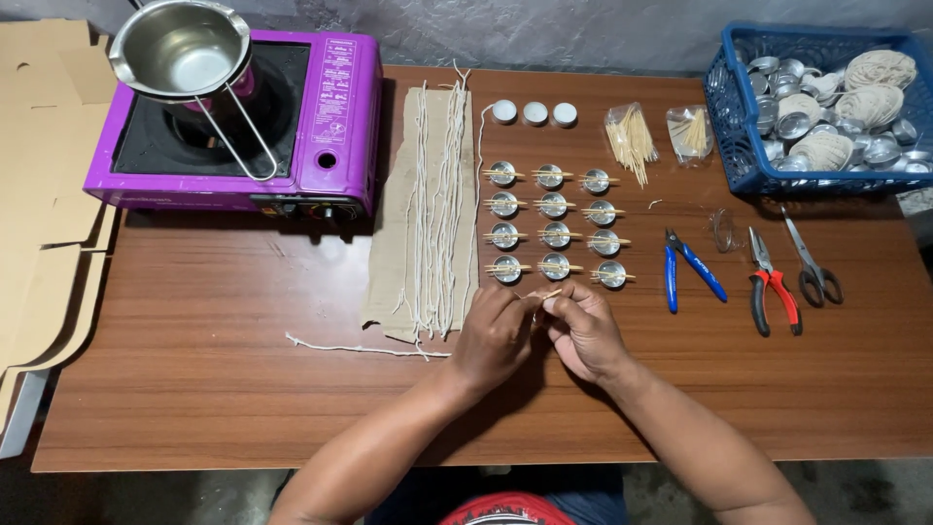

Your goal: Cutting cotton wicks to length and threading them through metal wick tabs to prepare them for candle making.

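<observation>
Wooden stick (550,294) pinched between both hands above the table (243,389), front of the cup grid. Left hand (496,335) closed, fingertips together on the stick's near end; right hand (583,331) closed the same way on the other end. Possibly a bit of wick caught in the pinch too; too small to tell.

Risks, as judged:
- Thin stick, tight two-handed pinch: could snap or slip out if squeezed unevenly.
- Hands just beside the front row of cups (555,266): a knuckle nudge could knock a cup or roll off the sticks laid across the rims.
- Loose wick (364,348) lying near the left wrist: sleeve-free arm could still drag it off the cardboard (394,243) side.

Containers:
- Grid of small metal cups, four rows of three, each with a stick across the rim. Contents not readable.
- Three white-filled cups (534,113) in a row behind the grid.
- Blue basket (739,146), back right: loose empty metal cups plus balls of cream string.
- Two clear bags (632,136) of wooden sticks beside the basket.
- Steel pot (185,53) on the purple stove (335,107), looked empty.
</observation>
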